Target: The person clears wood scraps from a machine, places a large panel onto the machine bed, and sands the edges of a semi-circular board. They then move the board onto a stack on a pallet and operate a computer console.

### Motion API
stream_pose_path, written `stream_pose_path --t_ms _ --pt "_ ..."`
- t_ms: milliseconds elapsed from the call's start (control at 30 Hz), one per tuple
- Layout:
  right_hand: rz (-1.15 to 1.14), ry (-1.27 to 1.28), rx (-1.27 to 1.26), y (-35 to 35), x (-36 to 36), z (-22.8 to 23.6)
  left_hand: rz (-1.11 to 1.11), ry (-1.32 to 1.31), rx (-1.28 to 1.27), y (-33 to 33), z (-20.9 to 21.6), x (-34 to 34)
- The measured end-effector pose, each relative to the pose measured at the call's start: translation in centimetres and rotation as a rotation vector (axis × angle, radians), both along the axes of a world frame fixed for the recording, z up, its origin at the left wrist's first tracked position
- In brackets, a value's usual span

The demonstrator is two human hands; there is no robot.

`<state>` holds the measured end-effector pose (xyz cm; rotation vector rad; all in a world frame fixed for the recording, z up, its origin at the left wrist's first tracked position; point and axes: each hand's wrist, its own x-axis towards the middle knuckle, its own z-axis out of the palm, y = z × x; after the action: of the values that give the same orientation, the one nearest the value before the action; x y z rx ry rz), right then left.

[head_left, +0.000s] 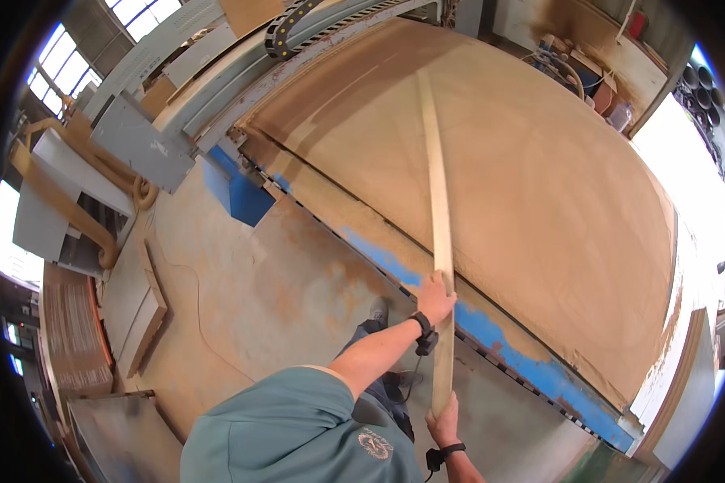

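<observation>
Left hand (437, 301): grasps wooden strip (439, 193) at edge of machine table (556, 209)
Right hand (444, 422): grasps its end, outside table
Strip: extends over table

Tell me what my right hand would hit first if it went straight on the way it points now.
Probably the black wrist device by your left hand, which grips the same strip. Depth is hard to judge, so your right hand might pass beneath it.

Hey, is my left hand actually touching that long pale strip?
Touching. The head view shows the left hand gripping the long pale strip, covering part of it with no gap between palm and strip.
</observation>
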<state>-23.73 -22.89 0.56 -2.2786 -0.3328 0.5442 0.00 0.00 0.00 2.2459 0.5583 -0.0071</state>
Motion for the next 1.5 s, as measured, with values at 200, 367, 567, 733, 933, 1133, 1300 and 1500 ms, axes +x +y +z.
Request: stream_pose_path --t_ms 200,367,567,733,933,1133,1300,1500 --pt "0.177 -0.202 0.036 1.0 2.3 -0.8 0.250 -0.056 0.141 7.0 -0.6 -3.7" --pt "0.349 -0.182 -0.014 3.4 5.1 -0.3 0.404 -0.064 0.010 12.1 -0.6 -6.4" --pt "0.447 -0.231 -0.097 3.7 7.8 0.5 0.547 -0.064 -0.037 14.2 -1.0 -7.9" --pt "0.463 -0.301 -0.161 1.5 9.1 3.0 0.519 -0.122 -0.402 13.7 -4.4 -9.7" --pt "0.274 -0.419 -0.236 -4.1 7.3 4.1 0.445 -0.155 -0.714 9.4 -0.1 -7.5" --pt "-0.008 -0.465 -0.221 -6.8 2.5 3.5 0.214 -0.169 -0.660 2.3 3.2 -2.6" --pt "-0.259 -0.474 -0.213 -14.6 -7.6 3.8 -0.108 -0.209 -0.623 -10.8 3.7 -5.1" --pt "-0.457 -0.475 -0.317 -23.5 -20.3 6.1 -0.329 -0.062 -0.657 -28.1 3.6 -11.5"
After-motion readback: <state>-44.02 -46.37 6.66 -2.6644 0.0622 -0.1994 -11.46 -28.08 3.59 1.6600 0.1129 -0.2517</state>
